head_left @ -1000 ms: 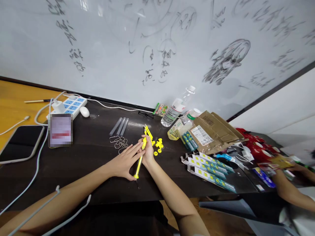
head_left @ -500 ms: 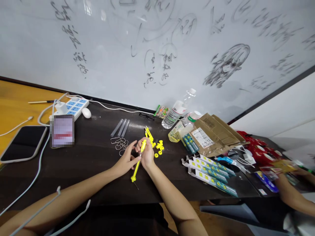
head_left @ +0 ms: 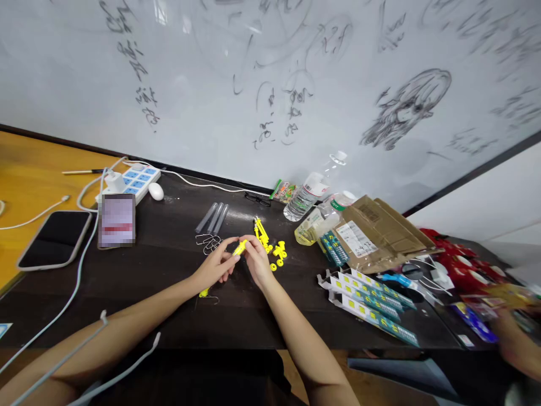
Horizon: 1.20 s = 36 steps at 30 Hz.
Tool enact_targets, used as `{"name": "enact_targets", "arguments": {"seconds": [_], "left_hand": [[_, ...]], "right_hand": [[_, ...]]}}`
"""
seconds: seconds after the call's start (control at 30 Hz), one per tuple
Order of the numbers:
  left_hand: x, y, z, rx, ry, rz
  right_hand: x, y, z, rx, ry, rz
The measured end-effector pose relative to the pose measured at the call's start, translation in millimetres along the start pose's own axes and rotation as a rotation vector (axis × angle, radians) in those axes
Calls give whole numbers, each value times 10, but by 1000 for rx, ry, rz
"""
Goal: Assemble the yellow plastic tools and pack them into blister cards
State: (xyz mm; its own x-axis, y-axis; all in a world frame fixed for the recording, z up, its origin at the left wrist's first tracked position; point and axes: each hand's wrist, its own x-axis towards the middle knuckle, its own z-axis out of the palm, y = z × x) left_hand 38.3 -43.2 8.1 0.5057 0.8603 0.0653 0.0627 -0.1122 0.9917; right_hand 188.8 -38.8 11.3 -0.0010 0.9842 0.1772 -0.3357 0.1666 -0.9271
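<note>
My left hand (head_left: 216,266) and my right hand (head_left: 257,261) meet over the dark table, fingers closed on a thin yellow plastic rod (head_left: 240,247). Its upper end shows between the fingertips, while the left hand hides the middle. The knobbed lower end (head_left: 204,292) sticks out below my left wrist, with a thin wire or thread trailing from it. Just beyond the right hand lie yellow rods (head_left: 261,230) with metallic tips, and small yellow rings and fittings (head_left: 279,251). Bent wire hooks (head_left: 208,243) and several clear tubes (head_left: 217,218) are beyond the left hand.
At the right are flat printed boxes (head_left: 372,310), a cardboard package (head_left: 363,237) and a water bottle (head_left: 307,194). A phone (head_left: 54,239), a blurred-out screen (head_left: 117,221) and a power strip (head_left: 141,183) occupy the left. A co-worker's arm (head_left: 518,344) reaches in at far right.
The yellow rod has turned from steep to a flatter slant, its knobbed end swinging left beneath my left wrist. The whole view has shifted slightly.
</note>
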Motion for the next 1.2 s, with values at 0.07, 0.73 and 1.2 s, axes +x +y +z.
{"name": "enact_targets", "arguments": {"seconds": [0.07, 0.73, 1.2], "left_hand": [[-1, 22, -27, 59, 3, 23], [24, 44, -146, 590, 7, 246], [19, 20, -113, 377, 124, 317]], "right_hand": [[3, -2, -45, -40, -42, 21], [49, -212, -321, -352, -311, 70], [-13, -282, -127, -469, -226, -130]]}}
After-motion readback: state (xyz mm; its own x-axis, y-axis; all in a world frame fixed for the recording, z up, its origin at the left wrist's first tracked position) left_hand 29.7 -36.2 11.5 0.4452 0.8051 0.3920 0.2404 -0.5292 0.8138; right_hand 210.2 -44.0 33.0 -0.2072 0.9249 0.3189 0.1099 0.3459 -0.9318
